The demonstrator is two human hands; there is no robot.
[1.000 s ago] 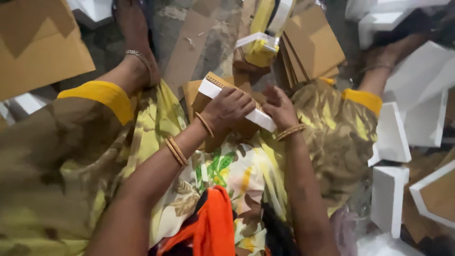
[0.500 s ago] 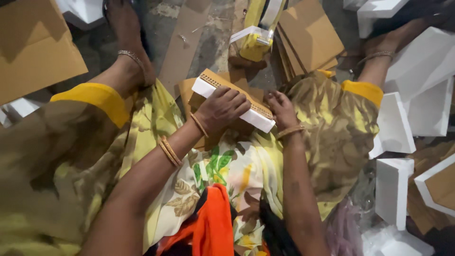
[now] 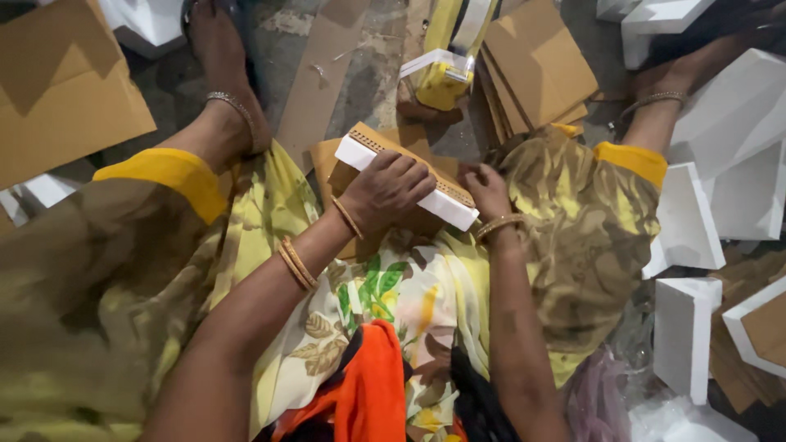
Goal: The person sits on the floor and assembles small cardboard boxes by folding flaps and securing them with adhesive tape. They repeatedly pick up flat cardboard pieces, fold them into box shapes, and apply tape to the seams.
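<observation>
We had our left hand (image 3: 389, 190) clamped over a white foam strip (image 3: 407, 177) backed by cardboard (image 3: 385, 139); right hand (image 3: 488, 190) pinched its far end, fingers together.

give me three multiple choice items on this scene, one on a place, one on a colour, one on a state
1. Where does the white foam strip lie?
A. on the cardboard piece over the lap
B. on the floor by a foot
C. inside a bag

2. What colour are the trouser cuffs?
A. blue
B. yellow
C. white

3. What is the left hand doing?
A. hanging free
B. pressing down on the strip
C. holding scissors

Answers: 1 A, strip rests along the cardboard; 2 B, both cuffs are yellow; 3 B, its palm covers the strip, the right hand beside it.
</observation>
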